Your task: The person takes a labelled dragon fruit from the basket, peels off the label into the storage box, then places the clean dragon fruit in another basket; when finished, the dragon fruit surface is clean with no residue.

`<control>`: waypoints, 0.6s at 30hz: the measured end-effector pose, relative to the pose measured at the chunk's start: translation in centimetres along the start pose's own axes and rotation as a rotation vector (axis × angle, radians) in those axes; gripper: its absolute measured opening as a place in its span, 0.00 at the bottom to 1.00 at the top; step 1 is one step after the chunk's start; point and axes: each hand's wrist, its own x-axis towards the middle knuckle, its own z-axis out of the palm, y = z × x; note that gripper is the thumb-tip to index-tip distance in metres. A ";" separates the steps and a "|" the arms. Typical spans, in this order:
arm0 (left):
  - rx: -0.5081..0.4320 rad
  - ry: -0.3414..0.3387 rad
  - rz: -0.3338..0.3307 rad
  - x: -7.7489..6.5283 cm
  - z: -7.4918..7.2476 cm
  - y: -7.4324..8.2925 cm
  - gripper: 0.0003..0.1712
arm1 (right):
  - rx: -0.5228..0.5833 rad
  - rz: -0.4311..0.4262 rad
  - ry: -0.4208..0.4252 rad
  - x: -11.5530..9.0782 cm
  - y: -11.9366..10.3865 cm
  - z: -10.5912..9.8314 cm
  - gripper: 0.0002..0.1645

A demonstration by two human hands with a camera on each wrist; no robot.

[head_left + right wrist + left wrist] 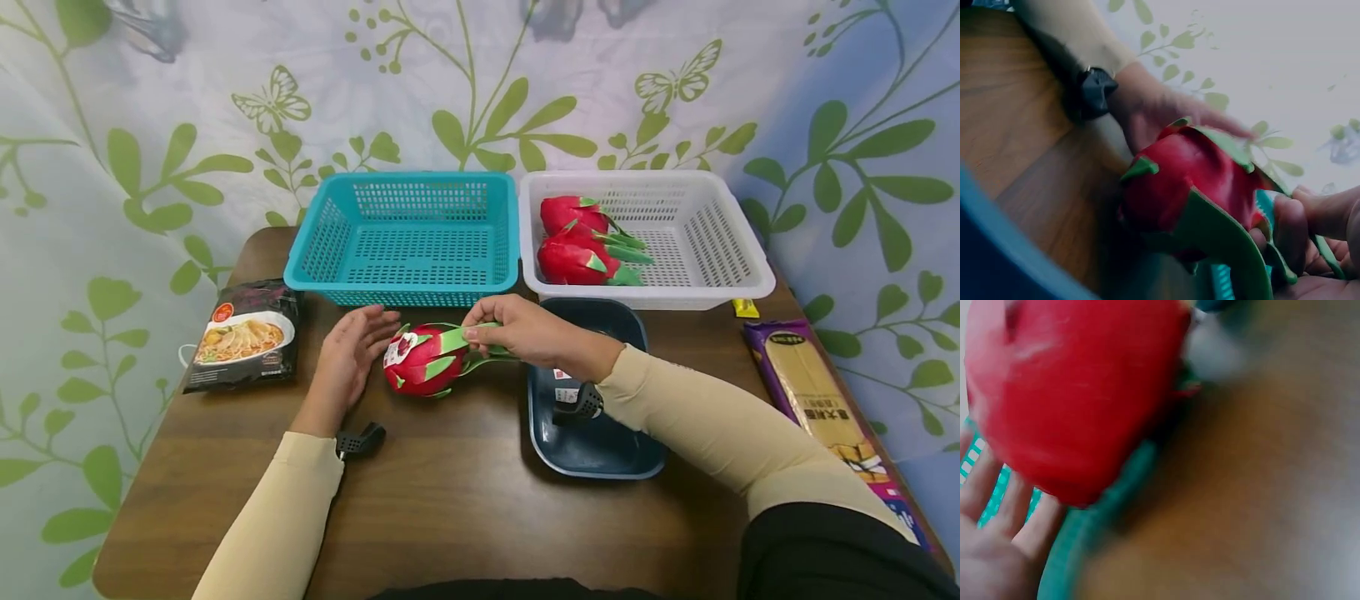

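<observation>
A red dragon fruit [420, 367] with green scales and a white label is in front of the teal basket [405, 292]. My right hand [517, 329] pinches its long green leaves between thumb and fingers; the right wrist view shows those fingers on the leaves [1222, 240]. Beside the fruit's labelled end, my left hand [348, 358] has its fingers extended, palm toward the fruit. Close up in the left wrist view, the fruit's red skin [1085, 394] overlaps the left fingers [1013, 503].
Two more dragon fruits [573, 250] lie in the white basket [735, 292] at the back right. A dark blue tray [600, 462] sits under my right forearm. Left stands a black noodle packet [243, 337]; right are a purple noodle packet [813, 392] and a small yellow packet [746, 308].
</observation>
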 end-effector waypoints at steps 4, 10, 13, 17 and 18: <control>0.257 -0.239 -0.010 -1.4 -0.1 -0.3 0.35 | -0.018 0.025 0.025 0.1 0.6 0.1 0.11; 0.588 -0.279 -0.014 -2.1 0.1 -0.2 0.56 | -0.274 -0.047 0.065 0.4 0.8 0.2 0.12; 0.701 -0.242 0.026 -2.5 0.2 -0.3 0.55 | -0.557 -0.115 0.082 0.3 0.4 0.3 0.13; 0.771 -0.212 0.115 -2.5 0.8 -0.7 0.55 | -0.803 -0.228 0.081 0.7 -1.1 1.3 0.18; 0.779 -0.207 0.144 -2.5 1.0 -0.8 0.55 | -0.826 -0.250 0.072 0.9 -1.6 1.8 0.20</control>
